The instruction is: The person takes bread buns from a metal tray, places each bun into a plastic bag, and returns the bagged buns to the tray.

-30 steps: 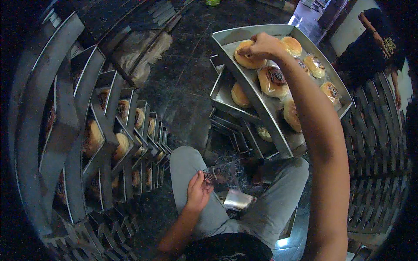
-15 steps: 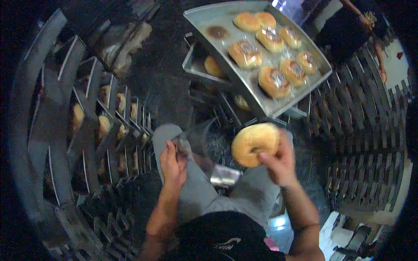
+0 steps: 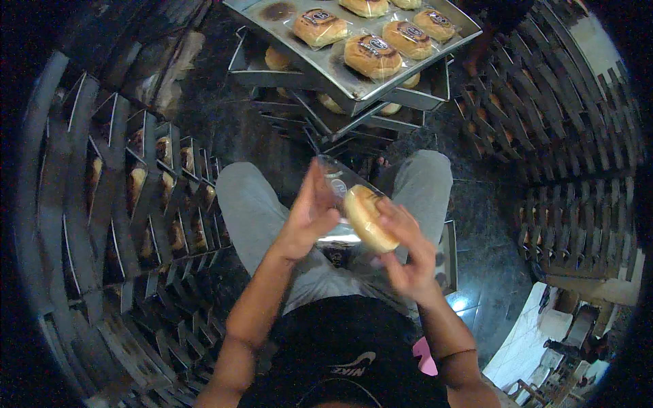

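My left hand [image 3: 311, 212] grips a clear plastic bag [image 3: 335, 178] with a printed round mark, held open above my lap. My right hand [image 3: 408, 253] holds a round golden bun [image 3: 363, 212], which is partly inside the bag, its near end between my fingers and thumb. Just beyond my knees a metal tray [image 3: 326, 62] sits on a crisscross stack of trays; it bears several bagged buns [image 3: 373, 56] with brown tops and labels, plus a dark stain at its far left.
Tall stacks of trays rise at my left [image 3: 102, 177] and right [image 3: 558, 115], some holding buns. Part of another person [image 3: 476, 58] shows at the upper right behind the tray. A pale surface with dark items [image 3: 551, 319] lies at the lower right.
My right hand took a bun from the tray and brought it down to the bag in my left hand, which has risen toward the middle. The view has shifted, putting the tray higher.
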A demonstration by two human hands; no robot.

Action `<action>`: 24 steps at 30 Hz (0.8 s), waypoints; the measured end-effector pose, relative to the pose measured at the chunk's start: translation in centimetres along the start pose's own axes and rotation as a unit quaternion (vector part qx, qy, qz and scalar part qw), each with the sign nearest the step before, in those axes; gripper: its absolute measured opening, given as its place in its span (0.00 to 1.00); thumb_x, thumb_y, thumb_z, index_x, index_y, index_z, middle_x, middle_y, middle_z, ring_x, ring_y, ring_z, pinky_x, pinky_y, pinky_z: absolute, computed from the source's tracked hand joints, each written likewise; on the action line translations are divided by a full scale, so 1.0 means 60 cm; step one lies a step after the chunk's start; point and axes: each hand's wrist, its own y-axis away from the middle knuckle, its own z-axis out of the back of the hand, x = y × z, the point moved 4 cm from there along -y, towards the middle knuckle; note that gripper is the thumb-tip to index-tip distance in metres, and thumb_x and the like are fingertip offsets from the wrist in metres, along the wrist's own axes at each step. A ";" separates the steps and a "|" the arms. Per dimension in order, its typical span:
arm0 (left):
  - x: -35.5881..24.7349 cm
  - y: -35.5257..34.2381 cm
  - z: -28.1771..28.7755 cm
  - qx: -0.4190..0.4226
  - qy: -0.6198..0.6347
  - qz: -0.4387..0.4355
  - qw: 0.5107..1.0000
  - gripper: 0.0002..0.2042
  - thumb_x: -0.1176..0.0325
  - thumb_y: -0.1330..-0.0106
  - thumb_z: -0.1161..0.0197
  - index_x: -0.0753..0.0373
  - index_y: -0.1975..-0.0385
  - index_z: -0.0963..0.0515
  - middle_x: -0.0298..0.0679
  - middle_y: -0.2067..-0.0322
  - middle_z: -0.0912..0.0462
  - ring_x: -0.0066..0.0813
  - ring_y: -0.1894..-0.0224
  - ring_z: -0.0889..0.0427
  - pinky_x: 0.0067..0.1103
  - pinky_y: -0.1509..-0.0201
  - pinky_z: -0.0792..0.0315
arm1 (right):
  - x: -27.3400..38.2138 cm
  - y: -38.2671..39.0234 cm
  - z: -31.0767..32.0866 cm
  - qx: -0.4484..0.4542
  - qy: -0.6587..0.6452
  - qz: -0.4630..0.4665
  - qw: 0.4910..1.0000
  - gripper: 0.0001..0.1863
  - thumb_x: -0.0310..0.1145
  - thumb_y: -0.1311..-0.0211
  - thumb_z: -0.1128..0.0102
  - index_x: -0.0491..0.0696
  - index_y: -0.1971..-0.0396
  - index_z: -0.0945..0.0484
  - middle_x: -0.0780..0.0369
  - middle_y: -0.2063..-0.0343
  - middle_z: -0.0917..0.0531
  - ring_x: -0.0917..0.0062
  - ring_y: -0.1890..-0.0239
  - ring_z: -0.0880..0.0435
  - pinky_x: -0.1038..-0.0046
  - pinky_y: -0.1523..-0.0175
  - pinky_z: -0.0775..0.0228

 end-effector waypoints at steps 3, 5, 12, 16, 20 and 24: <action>-0.010 0.000 -0.080 0.058 0.270 0.007 0.961 0.53 0.53 0.40 0.30 0.57 0.22 0.61 0.46 0.24 0.51 0.47 0.23 0.48 0.42 0.22 0.50 | 0.019 0.019 -0.061 0.021 0.127 0.088 0.988 0.31 0.25 0.44 0.39 0.47 0.36 0.26 0.52 0.36 0.24 0.54 0.31 0.30 0.45 0.25 0.53; -0.029 -0.011 -0.107 -0.016 0.147 -0.050 0.988 0.52 0.52 0.42 0.33 0.56 0.22 0.60 0.49 0.24 0.52 0.51 0.23 0.50 0.46 0.22 0.52 | 0.016 0.002 -0.075 -0.028 0.126 0.059 0.990 0.32 0.27 0.45 0.38 0.48 0.35 0.27 0.53 0.33 0.28 0.55 0.28 0.33 0.45 0.24 0.56; 0.015 0.008 -0.057 -0.077 0.333 0.043 0.939 0.35 0.50 0.33 0.48 0.63 0.29 0.42 0.48 0.33 0.34 0.49 0.30 0.34 0.41 0.27 0.39 | -0.026 0.002 -0.096 0.061 0.068 0.072 0.993 0.29 0.38 0.49 0.26 0.49 0.44 0.20 0.47 0.32 0.31 0.54 0.27 0.36 0.43 0.24 0.60; 0.046 -0.005 -0.036 -0.188 0.405 0.126 0.886 0.36 0.41 0.34 0.51 0.67 0.36 0.34 0.54 0.41 0.26 0.52 0.39 0.25 0.40 0.34 0.30 | -0.040 -0.001 -0.108 0.005 0.017 0.056 0.998 0.14 0.36 0.51 0.25 0.48 0.67 0.19 0.50 0.38 0.24 0.53 0.32 0.30 0.44 0.26 0.52; 0.074 -0.027 -0.018 -0.202 0.454 0.141 0.856 0.37 0.40 0.33 0.51 0.67 0.35 0.35 0.59 0.39 0.29 0.58 0.34 0.31 0.46 0.33 0.30 | 0.018 0.014 -0.120 0.226 -0.126 0.037 0.965 0.10 0.30 0.56 0.25 0.50 0.72 0.17 0.62 0.64 0.15 0.66 0.63 0.18 0.61 0.53 0.29; 0.043 -0.027 -0.046 -0.129 0.392 0.107 0.905 0.38 0.40 0.33 0.51 0.66 0.32 0.37 0.59 0.36 0.31 0.61 0.32 0.34 0.49 0.30 0.33 | -0.038 0.029 -0.023 -0.002 -0.033 -0.155 0.987 0.05 0.27 0.49 0.26 0.47 0.71 0.13 0.63 0.71 0.17 0.73 0.70 0.17 0.71 0.63 0.26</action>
